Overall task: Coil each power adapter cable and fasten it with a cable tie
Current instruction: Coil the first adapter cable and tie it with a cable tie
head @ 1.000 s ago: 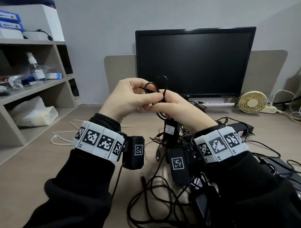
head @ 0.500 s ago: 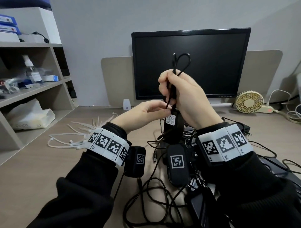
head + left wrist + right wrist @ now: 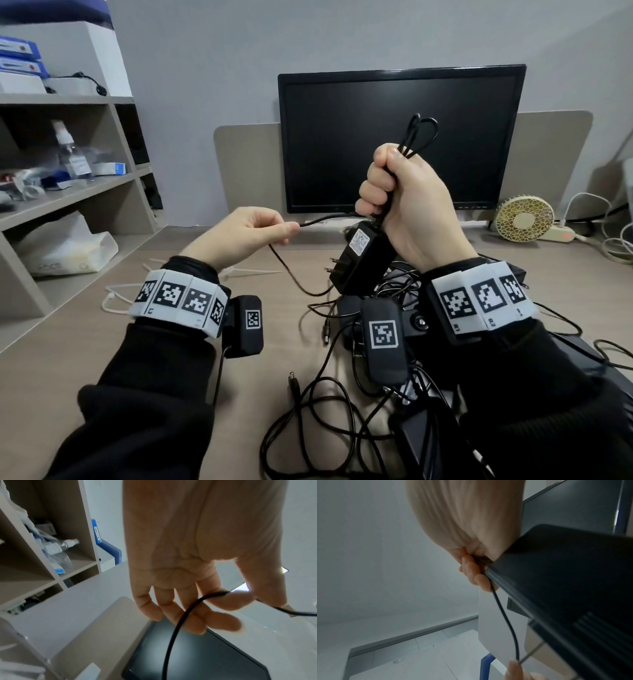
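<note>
My right hand is raised in front of the monitor and grips a folded bundle of black cable, whose loops stick out above the fist. A black power adapter with a white label and two prongs hangs just below that fist; in the right wrist view the adapter fills the right side. My left hand pinches the loose run of the same cable between thumb and forefinger, off to the left; the cable curves down past the fingers.
More black adapters and tangled cables lie on the desk below my hands. White cable ties lie at the left by the shelf unit. A monitor stands behind, a small fan to its right.
My right hand rose with the cable bundle and adapter from chest height to in front of the monitor. My left hand let go of the bundle, moved left and now pinches the loose cable run.
</note>
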Demonstrator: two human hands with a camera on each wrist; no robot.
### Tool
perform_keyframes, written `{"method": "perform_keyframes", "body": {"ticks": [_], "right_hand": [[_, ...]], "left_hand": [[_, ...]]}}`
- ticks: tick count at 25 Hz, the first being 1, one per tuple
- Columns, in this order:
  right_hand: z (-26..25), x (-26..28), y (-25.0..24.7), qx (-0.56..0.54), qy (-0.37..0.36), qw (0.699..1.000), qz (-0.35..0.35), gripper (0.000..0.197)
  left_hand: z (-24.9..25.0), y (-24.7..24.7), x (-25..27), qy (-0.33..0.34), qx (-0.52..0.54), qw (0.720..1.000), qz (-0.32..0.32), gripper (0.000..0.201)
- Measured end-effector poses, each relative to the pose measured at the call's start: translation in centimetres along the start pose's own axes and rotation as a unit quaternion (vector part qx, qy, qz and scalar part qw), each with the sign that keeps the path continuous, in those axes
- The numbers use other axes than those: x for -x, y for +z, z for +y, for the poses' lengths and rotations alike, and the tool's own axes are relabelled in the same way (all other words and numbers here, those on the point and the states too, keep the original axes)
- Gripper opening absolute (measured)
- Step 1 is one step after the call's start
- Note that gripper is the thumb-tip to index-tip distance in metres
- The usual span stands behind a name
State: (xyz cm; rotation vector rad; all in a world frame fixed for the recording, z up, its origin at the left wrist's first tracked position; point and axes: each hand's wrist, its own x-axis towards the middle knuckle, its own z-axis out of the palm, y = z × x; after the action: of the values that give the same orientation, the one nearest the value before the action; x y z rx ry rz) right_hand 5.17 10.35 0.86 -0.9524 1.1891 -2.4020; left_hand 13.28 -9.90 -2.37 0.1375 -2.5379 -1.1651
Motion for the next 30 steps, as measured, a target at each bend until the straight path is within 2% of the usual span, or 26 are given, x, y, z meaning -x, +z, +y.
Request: {"method": "perform_keyframes", "body": {"ticks": [4,8,11,14,18,23,28,30], "right_hand": [[0.8,0.0,-0.1,0.145,0.007,0.989,0.015,0.027],[1.8,0.2,0.4,0.267,0.061,0.962,-0.018,0.024],[2.0,0.4,0.8,0.303,0.065,0.95,-0.036,0.023],[2.4,0.4,0.9,0.372,0.028,0.927,-0.038,0.025],[2.5,0.7,1.4,0.382,0.005,0.922,-0.067,0.024],[2.1,1.2,1.8,0.367,0.007,0.922,-0.123,0.018],[2.3,1.0,1.6,0.406,-0.032,0.904,-0.131,0.026],[2.4,0.9,1.5,0.398,-0.03,0.906,-0.139,0.025]], "left_hand": [[0.3,-1.1,0.4,0.01,-0.016,0.996,0.091,0.031],[2.6,-1.4,0.7,0.062,0.074,0.984,0.151,0.028],[3.9,-0.6,0.9,0.072,0.139,0.976,0.15,0.024],[5.0,0.5,1.0,0.088,0.212,0.967,0.115,0.021],[5.4,1.4,1.1,0.109,0.243,0.962,0.061,0.017],[5.7,1.7,1.1,0.145,0.256,0.952,0.091,0.015],[5.8,2.1,1.1,0.169,0.243,0.948,0.122,0.015],[5.6,2.1,0.9,0.171,0.25,0.943,0.137,0.016]]}}
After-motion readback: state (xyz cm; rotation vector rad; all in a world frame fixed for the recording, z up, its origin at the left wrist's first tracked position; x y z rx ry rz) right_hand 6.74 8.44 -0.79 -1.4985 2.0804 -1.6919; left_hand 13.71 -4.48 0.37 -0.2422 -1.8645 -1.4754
